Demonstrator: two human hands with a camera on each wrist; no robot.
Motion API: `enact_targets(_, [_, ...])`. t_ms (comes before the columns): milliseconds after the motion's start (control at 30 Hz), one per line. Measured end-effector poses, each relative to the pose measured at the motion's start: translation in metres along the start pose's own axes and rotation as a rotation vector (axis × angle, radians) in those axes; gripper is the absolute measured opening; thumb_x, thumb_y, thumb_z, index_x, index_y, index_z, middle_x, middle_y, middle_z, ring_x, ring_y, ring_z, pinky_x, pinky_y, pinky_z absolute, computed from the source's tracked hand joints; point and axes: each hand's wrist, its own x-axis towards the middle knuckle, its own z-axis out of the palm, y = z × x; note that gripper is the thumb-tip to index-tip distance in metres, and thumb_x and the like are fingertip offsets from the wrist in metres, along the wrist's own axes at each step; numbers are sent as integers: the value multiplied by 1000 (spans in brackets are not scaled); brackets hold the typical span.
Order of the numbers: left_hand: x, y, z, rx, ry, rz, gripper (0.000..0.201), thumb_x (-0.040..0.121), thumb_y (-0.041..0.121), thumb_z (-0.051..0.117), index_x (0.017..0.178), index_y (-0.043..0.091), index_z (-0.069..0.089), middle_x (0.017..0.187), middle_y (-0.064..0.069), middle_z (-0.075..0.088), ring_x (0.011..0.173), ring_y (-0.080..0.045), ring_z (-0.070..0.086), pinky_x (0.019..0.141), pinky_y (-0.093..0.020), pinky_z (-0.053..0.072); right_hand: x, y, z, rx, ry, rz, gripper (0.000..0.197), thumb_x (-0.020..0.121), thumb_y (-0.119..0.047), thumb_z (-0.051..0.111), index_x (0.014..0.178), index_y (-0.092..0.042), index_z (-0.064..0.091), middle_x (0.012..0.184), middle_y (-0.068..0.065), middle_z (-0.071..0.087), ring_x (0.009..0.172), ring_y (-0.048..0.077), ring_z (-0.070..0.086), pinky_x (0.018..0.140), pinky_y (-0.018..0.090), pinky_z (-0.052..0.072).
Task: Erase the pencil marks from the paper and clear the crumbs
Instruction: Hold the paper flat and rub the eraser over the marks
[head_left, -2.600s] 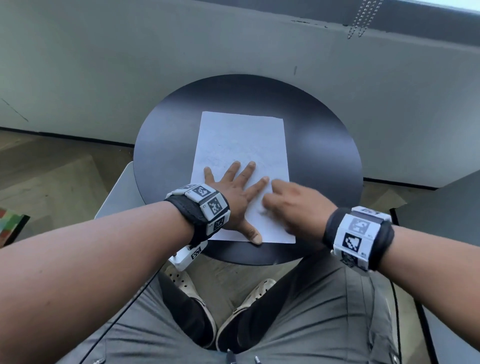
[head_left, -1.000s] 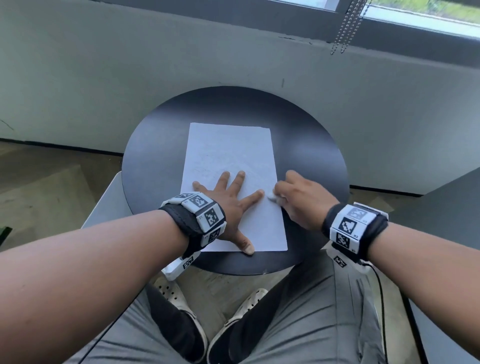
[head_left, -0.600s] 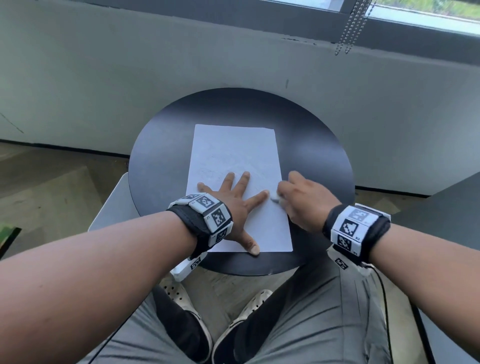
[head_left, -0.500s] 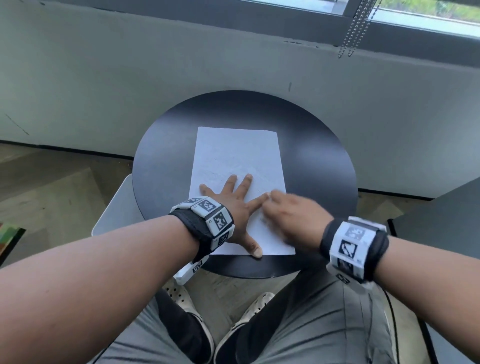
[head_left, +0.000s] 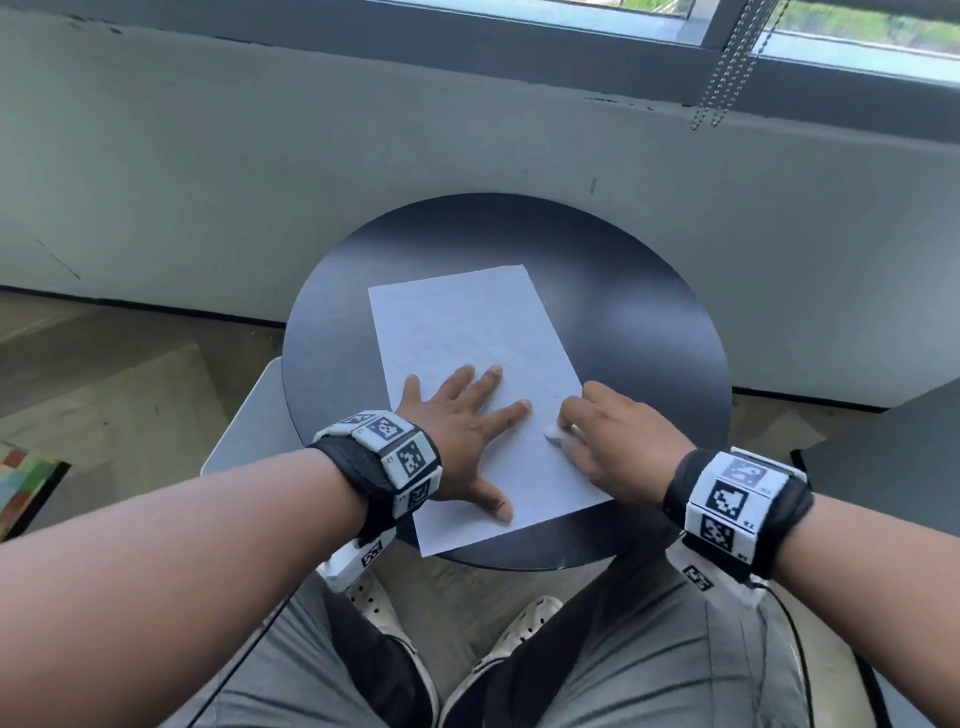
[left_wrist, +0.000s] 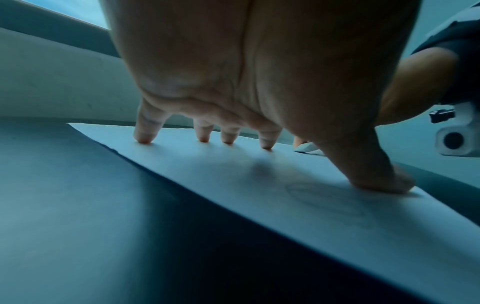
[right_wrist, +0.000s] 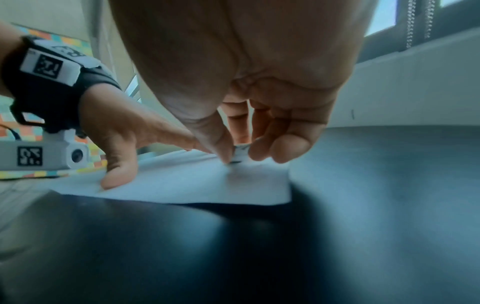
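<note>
Your left hand (head_left: 457, 421) lies flat with fingers spread, pressing the paper (head_left: 467, 332) down on the round black table (head_left: 649, 332). Your right hand (head_left: 618, 436) pinches a small white eraser (head_left: 551, 434) between thumb and fingertips, its end touching the sheet near the right edge (faint pencil marks (left_wrist: 324, 199) show beside your left thumb).

No legible text; only coded square markers on wristbands (head_left: 395, 447), perhaps tiny digits.
</note>
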Motion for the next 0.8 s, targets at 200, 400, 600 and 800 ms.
enact_targets(200, [2,2,2,-7,-17,-18,129,57,97,55,153,50,-17,164,6,-32,152,-27,-24,112,-76,8,-33,-35,10,4,-53,-309,9,93,-26,48,88,-18,46,87,-2,33,61,23,34,51,37,38])
enact_targets(400, [2,4,-3,6,-45,-21,134,56,94,62,153,48,-19,164,3,-32,152,-29,-23,110,-79,9,-2,3,-1,10,59,-14,27,99,-42,43,97,-16,51,95,1,41,76,29,53,70,44,49])
enact_targets(600, [2,5,-6,25,-69,-23,136,57,92,65,153,47,-20,162,3,-35,152,-30,-25,109,-80,10,-37,-29,5,17,-70,-329,14,96,-29,46,93,-16,50,90,0,38,65,22,37,55,36,37])
enact_targets(800, [2,5,-9,41,-81,-25,139,54,93,65,153,46,-21,162,2,-35,152,-30,-24,109,-80,11,-5,-7,0,20,78,-94,28,99,-38,42,97,-13,53,96,4,42,76,29,52,69,39,45])
